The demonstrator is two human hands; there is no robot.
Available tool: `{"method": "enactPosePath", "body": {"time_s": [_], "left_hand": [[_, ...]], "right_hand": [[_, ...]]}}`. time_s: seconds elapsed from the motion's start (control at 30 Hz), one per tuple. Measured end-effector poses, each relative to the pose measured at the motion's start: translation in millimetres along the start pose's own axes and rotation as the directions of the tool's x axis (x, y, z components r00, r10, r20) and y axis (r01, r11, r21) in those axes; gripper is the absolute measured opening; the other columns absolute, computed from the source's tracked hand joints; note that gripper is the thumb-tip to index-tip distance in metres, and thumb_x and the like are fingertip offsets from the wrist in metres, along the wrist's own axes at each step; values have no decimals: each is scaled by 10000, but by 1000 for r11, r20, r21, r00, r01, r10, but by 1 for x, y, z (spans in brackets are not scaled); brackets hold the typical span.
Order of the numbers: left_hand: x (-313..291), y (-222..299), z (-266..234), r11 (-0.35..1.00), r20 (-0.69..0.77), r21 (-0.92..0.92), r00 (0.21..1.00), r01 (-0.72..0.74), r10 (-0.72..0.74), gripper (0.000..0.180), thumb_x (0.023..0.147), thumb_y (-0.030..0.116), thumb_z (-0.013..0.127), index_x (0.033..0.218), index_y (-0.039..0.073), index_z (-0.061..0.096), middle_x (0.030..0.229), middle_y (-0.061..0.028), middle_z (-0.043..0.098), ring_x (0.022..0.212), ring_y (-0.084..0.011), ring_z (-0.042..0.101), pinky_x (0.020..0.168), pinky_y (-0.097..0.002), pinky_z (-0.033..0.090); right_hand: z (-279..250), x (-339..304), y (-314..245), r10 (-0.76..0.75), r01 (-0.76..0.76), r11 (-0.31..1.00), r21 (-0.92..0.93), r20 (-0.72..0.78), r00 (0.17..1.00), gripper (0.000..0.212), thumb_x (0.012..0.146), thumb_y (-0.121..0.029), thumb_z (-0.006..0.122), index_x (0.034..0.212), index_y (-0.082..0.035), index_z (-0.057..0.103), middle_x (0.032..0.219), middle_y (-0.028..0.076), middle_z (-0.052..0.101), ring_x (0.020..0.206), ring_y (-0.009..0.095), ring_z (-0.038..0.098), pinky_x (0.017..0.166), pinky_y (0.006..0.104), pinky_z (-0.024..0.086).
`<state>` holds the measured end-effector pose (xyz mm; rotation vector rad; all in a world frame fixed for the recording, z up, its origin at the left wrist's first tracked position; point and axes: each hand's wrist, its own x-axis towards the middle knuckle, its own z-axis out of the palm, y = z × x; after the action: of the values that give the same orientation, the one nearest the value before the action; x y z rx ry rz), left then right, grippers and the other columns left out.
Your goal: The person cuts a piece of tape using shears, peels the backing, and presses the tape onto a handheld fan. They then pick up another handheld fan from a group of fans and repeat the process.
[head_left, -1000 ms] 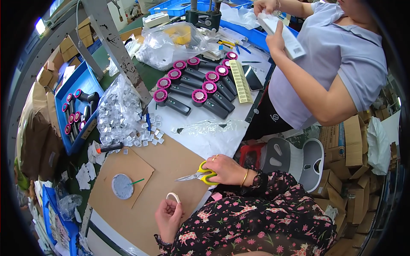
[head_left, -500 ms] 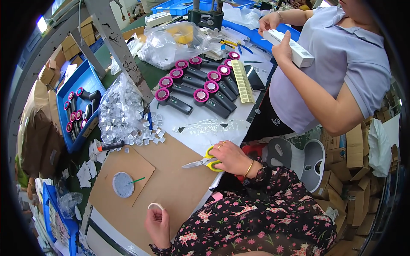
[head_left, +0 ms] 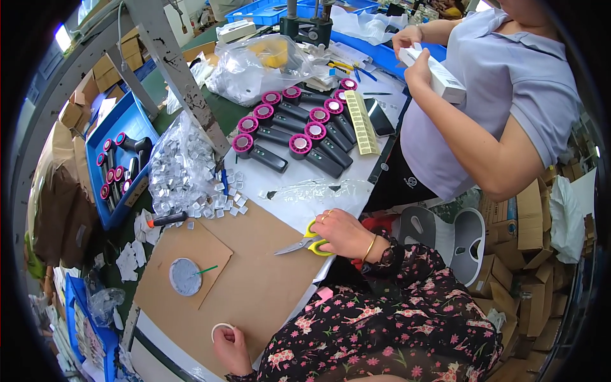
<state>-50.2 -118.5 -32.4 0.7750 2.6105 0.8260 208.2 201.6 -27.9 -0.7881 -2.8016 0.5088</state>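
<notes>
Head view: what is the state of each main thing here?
Yellow-handled scissors, in right hand, loops apart
Cream ring, pinched in left hand
Grey dish, uncovered, on cardboard, green stick across rim
Bag of clear squares, bulging, some outside
Pink-headed devices on white sheet, lying flat

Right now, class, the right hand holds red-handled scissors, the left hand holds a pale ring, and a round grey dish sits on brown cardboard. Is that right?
Not quite: the head view shows yellow-handled scissors, not red-handled ones. The rest stands: the right hand holds them, the left hand a pale ring, and a round grey dish sits on brown cardboard.
</notes>
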Motion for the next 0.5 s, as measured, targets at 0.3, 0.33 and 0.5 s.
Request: {"method": "enactPosePath", "body": {"time_s": [0.3, 0.33, 0.5], "left_hand": [[3, 0, 3, 999, 1, 27, 1000, -28, 28, 218, 869, 139, 735, 789, -11, 597, 655, -97, 620, 580, -199, 580, 596, -354, 484], [4, 0, 3, 999, 0, 28, 1000, -28, 28, 218, 869, 139, 735, 789, -11, 597, 655, -97, 620, 580, -199, 580, 596, -354, 484], [3, 2, 2, 999, 3, 41, 1000, -23, 23, 216, 870, 139, 734, 791, -9, 598, 662, -100, 621, 586, -205, 583, 601, -357, 483]], "right_hand": [[-1, 0, 2, -12, 12, 1000, -13, -8, 1000, 319, 727, -258, 857, 913, -69, 679, 964, 93, 675, 993, 285, 642, 897, 397, 500], [-2, 1, 1, -9, 9, 1000, -12, 0, 1000, 319, 726, -256, 859, 911, -71, 678, 962, 92, 674, 993, 284, 643, 894, 397, 500], [-4, 3, 1, -12, 13, 1000, -9, 32, 999, 326, 731, -242, 850, 934, -62, 668, 958, 99, 671, 966, 292, 645, 877, 406, 500]]}}
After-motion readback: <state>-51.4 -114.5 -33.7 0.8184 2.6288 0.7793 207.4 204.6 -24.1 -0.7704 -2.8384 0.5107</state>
